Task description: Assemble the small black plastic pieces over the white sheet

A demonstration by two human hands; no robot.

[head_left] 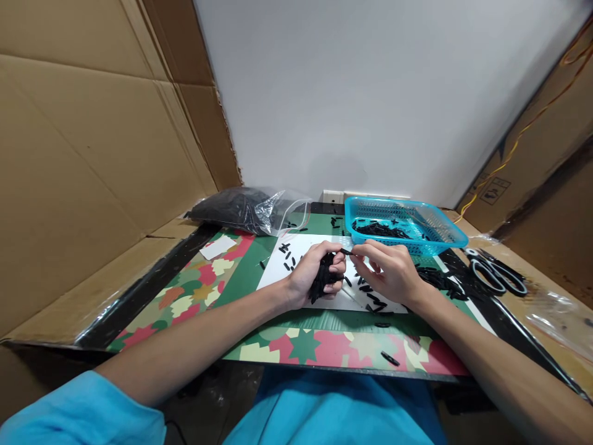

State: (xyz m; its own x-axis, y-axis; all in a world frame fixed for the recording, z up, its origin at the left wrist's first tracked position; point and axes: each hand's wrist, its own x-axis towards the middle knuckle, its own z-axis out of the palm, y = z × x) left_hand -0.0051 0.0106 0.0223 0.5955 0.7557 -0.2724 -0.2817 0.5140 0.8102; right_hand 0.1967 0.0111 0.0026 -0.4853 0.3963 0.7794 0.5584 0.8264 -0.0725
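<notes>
My left hand (315, 275) is closed around a bundle of small black pieces (323, 278), slim and short, whose exact kind I cannot make out. One more small black piece (345, 251) spans the gap between the left thumb and the pinched fingertips of my right hand (384, 266). Both hands hover over a white sheet (296, 296) strewn with several like pieces. To the right, past my right wrist, lies a pile of black pieces (440, 278). A blue plastic basket (451, 235) behind my right hand has a heap of them inside.
A clear bag filled with black material (231, 207) rests at the back left. Scissors (495, 272) lie at the right on cardboard. A small white paper (217, 247) is on the patterned board (301, 346). Cardboard walls (92, 123) stand left and right, with a white wall (370, 93) behind.
</notes>
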